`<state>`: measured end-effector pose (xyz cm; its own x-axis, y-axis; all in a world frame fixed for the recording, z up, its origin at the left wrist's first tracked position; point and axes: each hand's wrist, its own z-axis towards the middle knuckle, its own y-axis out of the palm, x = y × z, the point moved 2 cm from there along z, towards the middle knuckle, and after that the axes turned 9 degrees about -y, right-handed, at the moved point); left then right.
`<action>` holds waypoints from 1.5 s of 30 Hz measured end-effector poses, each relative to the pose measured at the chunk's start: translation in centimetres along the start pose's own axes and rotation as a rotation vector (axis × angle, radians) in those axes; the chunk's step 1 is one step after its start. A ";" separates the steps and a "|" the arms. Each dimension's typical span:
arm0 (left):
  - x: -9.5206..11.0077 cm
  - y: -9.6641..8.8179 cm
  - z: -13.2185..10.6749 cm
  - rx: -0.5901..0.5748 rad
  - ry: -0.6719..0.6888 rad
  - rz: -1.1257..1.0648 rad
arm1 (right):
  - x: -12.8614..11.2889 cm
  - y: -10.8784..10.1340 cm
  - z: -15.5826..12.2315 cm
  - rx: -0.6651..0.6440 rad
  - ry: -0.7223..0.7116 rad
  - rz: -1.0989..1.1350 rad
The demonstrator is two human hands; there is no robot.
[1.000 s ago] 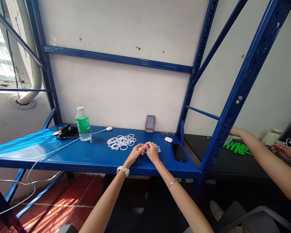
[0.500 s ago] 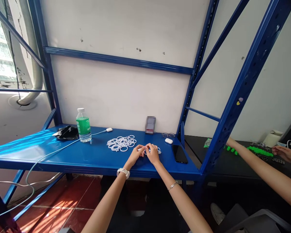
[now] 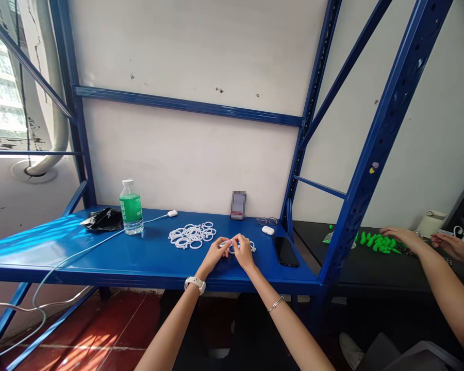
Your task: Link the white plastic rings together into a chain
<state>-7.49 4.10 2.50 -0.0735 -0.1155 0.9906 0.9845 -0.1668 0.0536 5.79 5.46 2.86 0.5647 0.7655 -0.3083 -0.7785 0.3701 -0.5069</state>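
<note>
My left hand [image 3: 215,253] and my right hand [image 3: 242,252] meet fingertip to fingertip just above the blue tabletop [image 3: 154,260]. Both are closed in a pinch on a small white plastic ring [image 3: 225,243], mostly covered by the fingers. Beyond the right fingers, more white rings [image 3: 252,247] show in part on the table. To the left of my hands lies a loose pile of white rings [image 3: 192,235], apart from them.
A water bottle [image 3: 131,208], black plastic bag [image 3: 103,220] and white cable [image 3: 85,251] are at left. A phone [image 3: 285,251], white case [image 3: 268,230], glasses [image 3: 266,220] and propped device [image 3: 238,205] sit at right. Beyond a blue post [image 3: 371,170], a co-worker's hands [image 3: 404,238] reach over green pieces [image 3: 379,242].
My view has tilted up slightly. My hands stay together, with a bit more of the white ring showing at the left fingertips. The co-worker's nearer arm has drawn right, uncovering green pieces.
</note>
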 end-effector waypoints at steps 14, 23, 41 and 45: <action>0.0 -0.3 -0.1 0.011 0.056 0.033 | 0.1 -0.3 0.0 0.103 0.011 0.148; -0.6 -0.6 0.3 0.043 0.085 0.134 | -0.9 -1.0 0.0 0.083 -0.005 0.193; -0.7 -0.7 0.6 0.001 0.056 0.059 | -1.5 -1.2 0.0 0.048 -0.048 0.122; -0.7 -0.7 0.6 0.006 0.067 0.078 | -1.6 -1.1 -0.1 0.027 -0.054 0.108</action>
<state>-8.01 4.86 1.81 -0.0065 -0.1928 0.9812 0.9886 -0.1489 -0.0227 5.81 3.72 3.83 0.4617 0.8290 -0.3156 -0.8417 0.2971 -0.4510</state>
